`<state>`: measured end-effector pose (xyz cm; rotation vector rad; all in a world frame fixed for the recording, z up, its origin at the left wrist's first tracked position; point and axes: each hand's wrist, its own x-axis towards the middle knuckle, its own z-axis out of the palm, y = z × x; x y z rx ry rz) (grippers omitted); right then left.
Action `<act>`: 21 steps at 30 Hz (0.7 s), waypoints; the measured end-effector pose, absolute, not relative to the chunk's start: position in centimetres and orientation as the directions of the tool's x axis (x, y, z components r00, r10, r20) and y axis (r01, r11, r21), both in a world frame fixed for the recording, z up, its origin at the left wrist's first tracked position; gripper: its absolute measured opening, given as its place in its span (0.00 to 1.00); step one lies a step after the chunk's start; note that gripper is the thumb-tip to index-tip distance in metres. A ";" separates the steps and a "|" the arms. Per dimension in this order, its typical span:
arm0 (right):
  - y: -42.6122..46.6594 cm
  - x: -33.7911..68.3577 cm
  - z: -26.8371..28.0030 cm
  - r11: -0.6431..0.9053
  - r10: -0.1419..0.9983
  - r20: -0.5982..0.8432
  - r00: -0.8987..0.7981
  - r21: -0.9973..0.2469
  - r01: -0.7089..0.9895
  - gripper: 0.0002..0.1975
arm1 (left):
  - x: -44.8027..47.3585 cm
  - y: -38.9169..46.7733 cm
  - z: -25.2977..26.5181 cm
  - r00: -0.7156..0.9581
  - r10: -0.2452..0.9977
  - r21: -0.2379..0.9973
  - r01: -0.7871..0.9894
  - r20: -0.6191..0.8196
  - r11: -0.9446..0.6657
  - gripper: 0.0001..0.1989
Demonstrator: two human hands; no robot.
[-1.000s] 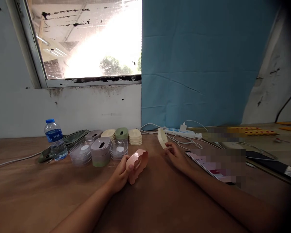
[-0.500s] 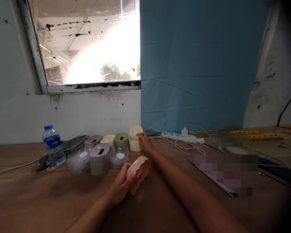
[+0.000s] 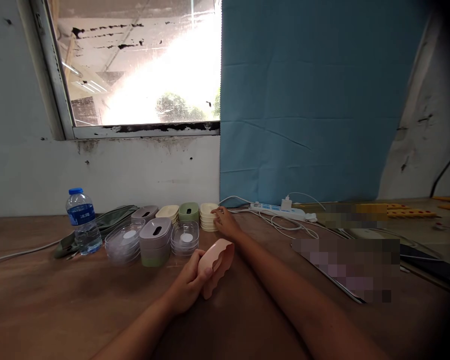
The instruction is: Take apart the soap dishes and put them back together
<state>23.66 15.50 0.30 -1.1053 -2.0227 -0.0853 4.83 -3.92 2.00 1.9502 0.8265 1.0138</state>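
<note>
My left hand [image 3: 187, 285] is closed round a pink plastic piece with a wavy edge [image 3: 214, 257], tilted on its side above the table, its hollow side facing right. My right hand [image 3: 227, 223] reaches forward to a stack of cream plastic trays [image 3: 208, 224]. Its fingers are bent over the right rim of the top tray, which lies level on the stack. Left of that stack stand a green box with a dark slot [image 3: 188, 212], a second cream stack [image 3: 167, 212], clear plastic trays [image 3: 185, 239] and a grey-and-green stack with a slotted top [image 3: 155, 242].
A water bottle [image 3: 83, 220] stands at the left beside a dark green pouch [image 3: 114, 220]. Further clear trays [image 3: 123, 242] sit near it. To the right are a power strip [image 3: 277, 211] with white cables and a blurred flat device [image 3: 345, 270]. A blue curtain hangs behind.
The top cream tray, tilted up before, has come down level on its stack with my right hand. My left hand keeps the pink piece almost where it was. The view has shifted slightly.
</note>
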 end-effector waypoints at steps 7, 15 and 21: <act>15.9 23.4 -0.6 0.605 0.702 0.664 -0.256 -0.367 0.707 0.17 | 4.9 -3.9 2.2 0.470 0.806 0.854 0.183 0.359 -0.487 0.14; 15.8 23.7 -0.6 0.601 0.708 0.664 -0.240 -0.390 0.697 0.15 | 4.8 -4.0 2.1 0.477 0.808 0.866 0.167 0.347 -0.471 0.15; 15.5 23.7 -0.7 0.604 0.706 0.667 -0.239 -0.390 0.696 0.14 | 4.9 -3.9 2.1 0.488 0.798 0.865 0.153 0.354 -0.477 0.14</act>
